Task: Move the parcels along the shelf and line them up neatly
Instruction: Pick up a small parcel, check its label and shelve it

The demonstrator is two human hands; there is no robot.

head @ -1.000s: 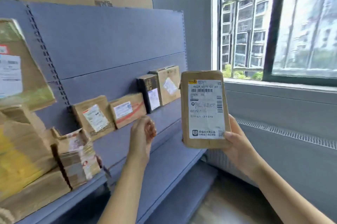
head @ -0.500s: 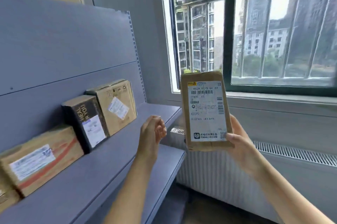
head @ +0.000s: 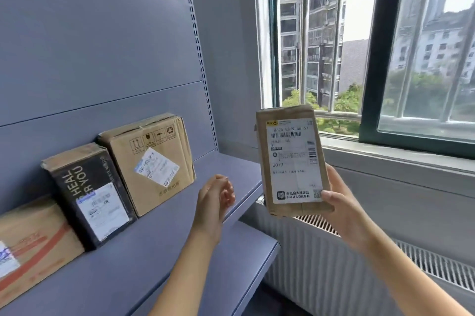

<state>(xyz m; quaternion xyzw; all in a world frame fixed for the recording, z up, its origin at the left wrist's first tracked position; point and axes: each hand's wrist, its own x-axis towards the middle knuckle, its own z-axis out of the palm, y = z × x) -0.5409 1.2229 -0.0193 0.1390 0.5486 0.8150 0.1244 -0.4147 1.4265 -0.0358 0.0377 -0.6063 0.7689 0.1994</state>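
My right hand (head: 341,210) grips the flat brown parcel (head: 293,161) by its lower corner, upright, label toward me, in the air off the right end of the shelf (head: 164,251), exactly as half a second ago. My left hand (head: 216,197) still hangs empty over the shelf, fingers loosely curled. One parcel is in hand and three lean on the shelf: a tan box (head: 151,161), a black box (head: 90,192) and a red-striped box (head: 33,243).

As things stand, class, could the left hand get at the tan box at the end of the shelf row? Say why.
Probably yes. The left hand is empty and hovers over bare shelf beside the tan box, with nothing between them; the right hand holds the labelled parcel clear of that path.
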